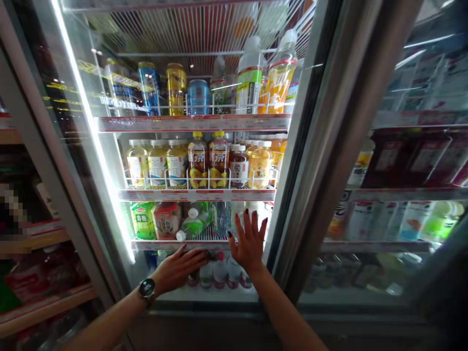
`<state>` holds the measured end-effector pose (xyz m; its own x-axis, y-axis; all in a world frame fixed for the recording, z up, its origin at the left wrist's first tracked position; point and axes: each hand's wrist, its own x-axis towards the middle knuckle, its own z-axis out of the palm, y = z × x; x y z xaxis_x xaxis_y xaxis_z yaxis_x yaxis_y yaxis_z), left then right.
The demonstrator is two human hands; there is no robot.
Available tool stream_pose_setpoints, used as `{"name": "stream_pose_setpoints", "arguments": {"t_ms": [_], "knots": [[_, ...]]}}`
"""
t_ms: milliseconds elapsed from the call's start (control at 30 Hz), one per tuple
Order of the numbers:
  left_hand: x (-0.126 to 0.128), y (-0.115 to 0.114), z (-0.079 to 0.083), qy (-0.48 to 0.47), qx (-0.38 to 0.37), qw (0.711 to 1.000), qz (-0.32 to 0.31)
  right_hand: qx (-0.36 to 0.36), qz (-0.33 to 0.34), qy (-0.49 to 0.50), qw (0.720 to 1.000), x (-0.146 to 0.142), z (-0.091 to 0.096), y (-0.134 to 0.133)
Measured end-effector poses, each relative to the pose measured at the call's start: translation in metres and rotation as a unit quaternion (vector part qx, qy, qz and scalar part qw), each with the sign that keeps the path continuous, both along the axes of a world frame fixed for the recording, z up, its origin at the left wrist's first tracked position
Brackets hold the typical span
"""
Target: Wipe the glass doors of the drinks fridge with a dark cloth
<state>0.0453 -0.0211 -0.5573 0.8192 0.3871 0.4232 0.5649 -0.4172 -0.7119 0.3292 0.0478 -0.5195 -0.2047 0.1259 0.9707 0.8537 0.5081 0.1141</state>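
Note:
Both of my hands reach toward the lower part of a lit drinks fridge. My left hand (180, 267), with a round watch (147, 288) at its wrist, lies palm down just below the edge of the third shelf (164, 245), fingers stretched to the right. My right hand (249, 243) is raised with its fingers spread, in front of that shelf's right end. Neither holds anything. Nearby on the shelf, two green-labelled bottles (192, 226) lie tipped beside a reddish pack (167, 219) and a green pack (143, 219). Whether either hand touches anything, I cannot tell.
Above, a shelf of tea bottles (198, 161) stands behind a wire rail. Higher up are cans (176, 87) and large bottles (250, 78). A thick metal door frame (343, 126) runs down the right. Wooden-edged shelves (47, 309) stand at the left.

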Motion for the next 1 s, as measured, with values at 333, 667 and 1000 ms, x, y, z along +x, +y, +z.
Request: {"name": "stream_pose_setpoints", "arguments": {"t_ms": [333, 667, 1000], "knots": [[-0.067, 0.003, 0.193, -0.373, 0.214, 0.899, 0.081, 0.027, 0.015, 0.011, 0.999, -0.002, -0.001, 0.003], [-0.026, 0.0, 0.008, -0.226, 0.06, 0.972, 0.029, 0.03, 0.017, 0.004, 0.999, 0.001, 0.001, 0.001], [-0.095, -0.002, 0.179, -0.349, 0.183, 0.915, 0.085, 0.029, 0.022, 0.003, 0.999, 0.002, 0.001, 0.0]]}}
